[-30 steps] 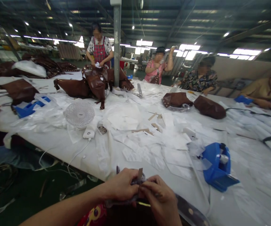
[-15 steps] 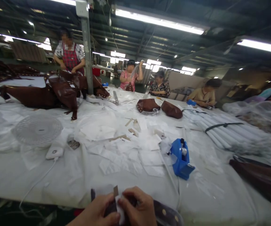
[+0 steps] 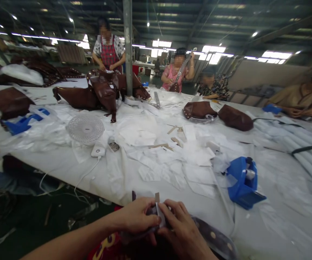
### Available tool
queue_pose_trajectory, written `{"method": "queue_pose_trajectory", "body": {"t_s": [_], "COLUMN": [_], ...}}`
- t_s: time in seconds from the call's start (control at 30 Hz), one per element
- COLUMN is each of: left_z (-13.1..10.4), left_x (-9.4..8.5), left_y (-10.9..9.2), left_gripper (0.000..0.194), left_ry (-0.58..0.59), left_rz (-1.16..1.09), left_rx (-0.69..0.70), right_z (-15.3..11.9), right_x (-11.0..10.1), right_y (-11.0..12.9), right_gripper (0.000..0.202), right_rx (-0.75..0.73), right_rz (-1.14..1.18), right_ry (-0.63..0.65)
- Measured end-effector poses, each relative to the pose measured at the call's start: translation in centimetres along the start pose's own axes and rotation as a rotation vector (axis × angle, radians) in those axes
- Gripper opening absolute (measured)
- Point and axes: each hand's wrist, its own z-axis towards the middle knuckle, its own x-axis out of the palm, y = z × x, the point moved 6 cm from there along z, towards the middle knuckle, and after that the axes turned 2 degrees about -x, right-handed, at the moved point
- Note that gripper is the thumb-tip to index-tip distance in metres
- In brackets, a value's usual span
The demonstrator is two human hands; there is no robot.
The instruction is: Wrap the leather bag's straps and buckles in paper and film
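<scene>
Low in front of me, at the table's near edge, my left hand (image 3: 139,215) and my right hand (image 3: 181,224) are closed together on a small strip of white paper (image 3: 160,216). A tan card end (image 3: 157,197) sticks up above it. My left thumb presses the paper from one side and my right fingers from the other. Beneath them lies a dark strap (image 3: 215,236) with pale gold studs, running out to the right under my right hand. Its part between my hands is mostly hidden.
A blue tape dispenser (image 3: 244,184) stands right of my hands. Paper and plastic scraps (image 3: 169,166) cover the middle. A white fan (image 3: 85,128) with a cable is to the left. Brown leather bags (image 3: 104,90) lie farther back, around a metal post (image 3: 128,47). Several people work across the table.
My view has turned left and tilted down, so the table has shifted right in view and more of my left forearm shows. Both hands still hold the paper strip.
</scene>
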Motion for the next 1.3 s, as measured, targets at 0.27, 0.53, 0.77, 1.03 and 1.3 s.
{"method": "queue_pose_trajectory", "body": {"t_s": [0.27,0.53,0.77,1.03,1.3], "left_z": [0.1,0.5,0.8,0.8,0.8], "left_x": [0.4,0.6,0.5,0.4,-0.5], "left_y": [0.7,0.9,1.1,0.7,0.0], "left_gripper": [0.026,0.02,0.022,0.022,0.016], "left_ry": [-0.018,-0.036,-0.127,-0.179,-0.267], "left_rz": [0.094,-0.013,0.055,0.235,0.19], "left_rx": [-0.003,-0.046,0.029,0.06,0.092], "right_z": [0.2,0.5,0.6,1.3,1.7], "right_x": [1.0,1.8,1.2,-0.2,0.1], "right_y": [-1.0,-0.7,-0.5,-3.0,0.4], "right_gripper": [0.055,0.041,0.045,0.02,0.024], "right_rx": [0.157,0.055,0.022,0.192,-0.049], "right_rz": [0.179,0.107,-0.019,0.108,-0.153], "right_ry": [0.244,0.235,0.213,-0.016,-0.139]}}
